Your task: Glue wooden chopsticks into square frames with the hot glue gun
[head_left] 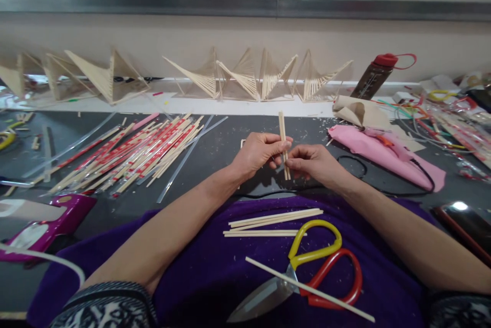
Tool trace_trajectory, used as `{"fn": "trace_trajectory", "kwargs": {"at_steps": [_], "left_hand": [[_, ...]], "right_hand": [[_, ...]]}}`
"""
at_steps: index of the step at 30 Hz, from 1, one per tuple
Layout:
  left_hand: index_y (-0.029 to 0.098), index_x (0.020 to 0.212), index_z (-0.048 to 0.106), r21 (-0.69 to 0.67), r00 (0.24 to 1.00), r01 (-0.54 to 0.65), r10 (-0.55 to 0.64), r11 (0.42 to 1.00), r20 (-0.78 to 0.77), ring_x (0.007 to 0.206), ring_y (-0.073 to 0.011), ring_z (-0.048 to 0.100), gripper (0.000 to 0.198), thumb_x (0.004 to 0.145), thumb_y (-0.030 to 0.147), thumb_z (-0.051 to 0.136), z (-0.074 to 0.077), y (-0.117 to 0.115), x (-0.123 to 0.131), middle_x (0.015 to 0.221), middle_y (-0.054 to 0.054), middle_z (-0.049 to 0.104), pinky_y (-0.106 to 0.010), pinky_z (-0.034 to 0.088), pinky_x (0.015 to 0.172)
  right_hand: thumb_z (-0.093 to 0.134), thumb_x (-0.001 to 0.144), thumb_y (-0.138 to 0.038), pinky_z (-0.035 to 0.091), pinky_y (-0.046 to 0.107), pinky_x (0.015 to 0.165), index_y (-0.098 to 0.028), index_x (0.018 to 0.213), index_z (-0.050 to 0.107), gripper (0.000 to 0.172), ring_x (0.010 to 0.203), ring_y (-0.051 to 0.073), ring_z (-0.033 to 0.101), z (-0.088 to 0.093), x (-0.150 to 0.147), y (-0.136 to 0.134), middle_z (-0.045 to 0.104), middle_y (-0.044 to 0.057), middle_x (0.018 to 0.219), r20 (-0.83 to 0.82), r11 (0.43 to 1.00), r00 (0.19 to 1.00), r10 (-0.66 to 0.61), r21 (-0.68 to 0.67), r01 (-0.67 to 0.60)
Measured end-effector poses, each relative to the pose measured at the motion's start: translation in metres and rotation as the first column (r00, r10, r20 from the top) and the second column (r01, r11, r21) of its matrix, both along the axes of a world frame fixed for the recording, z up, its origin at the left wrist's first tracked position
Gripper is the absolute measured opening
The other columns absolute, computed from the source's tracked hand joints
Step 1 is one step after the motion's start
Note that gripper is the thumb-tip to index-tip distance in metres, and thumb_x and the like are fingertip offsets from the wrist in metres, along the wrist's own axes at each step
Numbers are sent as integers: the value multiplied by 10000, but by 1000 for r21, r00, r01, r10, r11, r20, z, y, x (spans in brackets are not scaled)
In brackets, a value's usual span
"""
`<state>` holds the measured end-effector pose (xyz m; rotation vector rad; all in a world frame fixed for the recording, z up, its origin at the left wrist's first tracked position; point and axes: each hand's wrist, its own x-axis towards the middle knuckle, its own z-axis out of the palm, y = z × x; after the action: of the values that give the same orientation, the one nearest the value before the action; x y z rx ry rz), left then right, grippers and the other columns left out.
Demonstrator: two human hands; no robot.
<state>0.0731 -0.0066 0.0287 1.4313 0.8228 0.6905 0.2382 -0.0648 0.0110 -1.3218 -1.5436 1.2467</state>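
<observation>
Two or so thin wooden sticks (283,126) stand roughly upright between my hands above the dark table. My left hand (261,154) pinches them around the middle, and my right hand (310,164) grips them lower down, its fingertips close to the left ones. Several loose wooden sticks (268,223) lie on the purple cloth (207,256) over my lap. Below them are large scissors (293,271) with one yellow and one red handle, and a single stick (345,307) lies across them.
Packaged and loose sticks (153,149) pile up at the left, above a magenta tool (53,228). Stick models (199,80) line the wall. To the right are a bottle (370,80), a pink bundle (379,154) with a black cable, and a dark phone-like object (464,225).
</observation>
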Motion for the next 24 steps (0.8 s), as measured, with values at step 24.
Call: {"fn": "trace_trajectory", "kwargs": {"at_steps": [24], "left_hand": [[211, 898, 701, 584, 695, 426, 163, 691, -700, 807, -182, 609, 236, 801, 330, 521, -16, 2, 0, 875, -47, 694, -243, 394, 703]], "right_hand": [[636, 655, -159, 357, 172, 279, -177, 924, 598, 273, 370, 113, 534, -10, 60, 29, 579, -35, 479, 363, 982, 926, -102, -112, 152]]}}
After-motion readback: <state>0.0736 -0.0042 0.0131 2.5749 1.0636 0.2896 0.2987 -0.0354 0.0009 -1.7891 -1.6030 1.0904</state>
